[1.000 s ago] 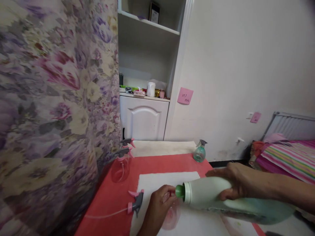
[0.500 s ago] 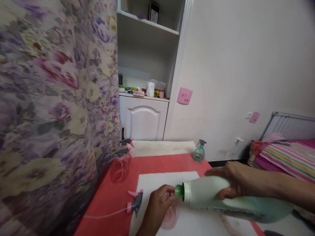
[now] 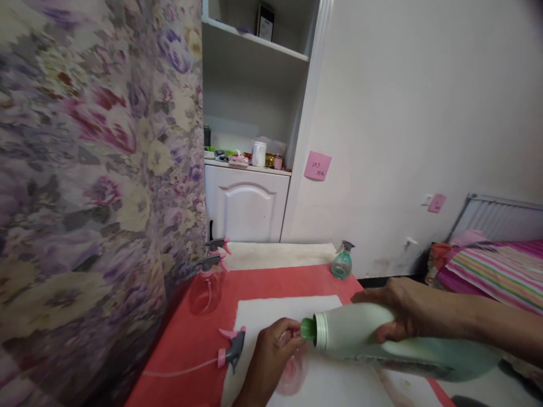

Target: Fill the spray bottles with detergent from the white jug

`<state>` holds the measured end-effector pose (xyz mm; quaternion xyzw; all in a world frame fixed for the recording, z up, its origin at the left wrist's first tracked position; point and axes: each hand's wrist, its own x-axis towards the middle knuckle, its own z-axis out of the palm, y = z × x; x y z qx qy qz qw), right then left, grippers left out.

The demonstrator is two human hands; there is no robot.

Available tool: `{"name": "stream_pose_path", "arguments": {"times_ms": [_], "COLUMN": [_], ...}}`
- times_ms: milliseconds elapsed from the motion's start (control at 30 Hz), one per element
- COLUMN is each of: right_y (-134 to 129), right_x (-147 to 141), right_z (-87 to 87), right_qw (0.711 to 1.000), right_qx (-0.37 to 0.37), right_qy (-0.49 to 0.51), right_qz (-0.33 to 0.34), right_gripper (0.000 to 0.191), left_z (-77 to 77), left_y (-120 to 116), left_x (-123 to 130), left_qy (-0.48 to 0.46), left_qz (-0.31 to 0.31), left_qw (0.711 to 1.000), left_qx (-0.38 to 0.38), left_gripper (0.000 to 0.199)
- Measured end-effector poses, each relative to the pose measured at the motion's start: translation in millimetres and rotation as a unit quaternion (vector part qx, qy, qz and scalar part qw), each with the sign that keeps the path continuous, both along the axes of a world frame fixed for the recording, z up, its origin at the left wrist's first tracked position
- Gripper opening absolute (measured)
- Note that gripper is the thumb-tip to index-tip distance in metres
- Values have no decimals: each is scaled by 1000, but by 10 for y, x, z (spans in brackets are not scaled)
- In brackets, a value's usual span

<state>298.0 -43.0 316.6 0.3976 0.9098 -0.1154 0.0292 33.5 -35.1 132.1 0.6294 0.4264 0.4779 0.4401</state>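
My left hand (image 3: 275, 353) has its fingers wrapped round the neck of a clear pink spray bottle (image 3: 292, 376), which stands without its top on a white cloth (image 3: 331, 390). In my right hand (image 3: 396, 311) is a large pale green detergent jug (image 3: 352, 328), tipped nearly level. Its green spout (image 3: 308, 329) points left, right by the mouth of the pink bottle. Whether liquid is flowing I cannot tell. Left of my left hand lies a grey and pink spray trigger head (image 3: 231, 350) with a long thin tube, partly on the red cloth.
Two pink spray bottles with grey triggers, the nearer spray bottle (image 3: 206, 294) in front, stand at the table's left. A small green spray bottle (image 3: 341, 263) is at the far right corner. A floral curtain (image 3: 102, 198) hangs on the left; a white cabinet (image 3: 248, 203) stands behind.
Both hands keep the same hold and pose. The jug and the pink bottle have hardly shifted; the whole view has moved very slightly.
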Motion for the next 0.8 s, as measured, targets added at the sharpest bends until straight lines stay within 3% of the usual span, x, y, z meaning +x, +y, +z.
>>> {"name": "stream_pose_path", "arguments": {"times_ms": [800], "right_y": [-38], "right_x": [-34], "right_z": [58], "right_qw": [1000], "right_qx": [-11], "right_qy": [8], "right_qz": [-4], "right_gripper": [43], "left_z": [43], "left_y": [-14], "left_x": [-11], "left_qy": [3], "left_qz": [-8], "left_qw": [1000], "left_qx": [-1], "left_gripper": [15]}}
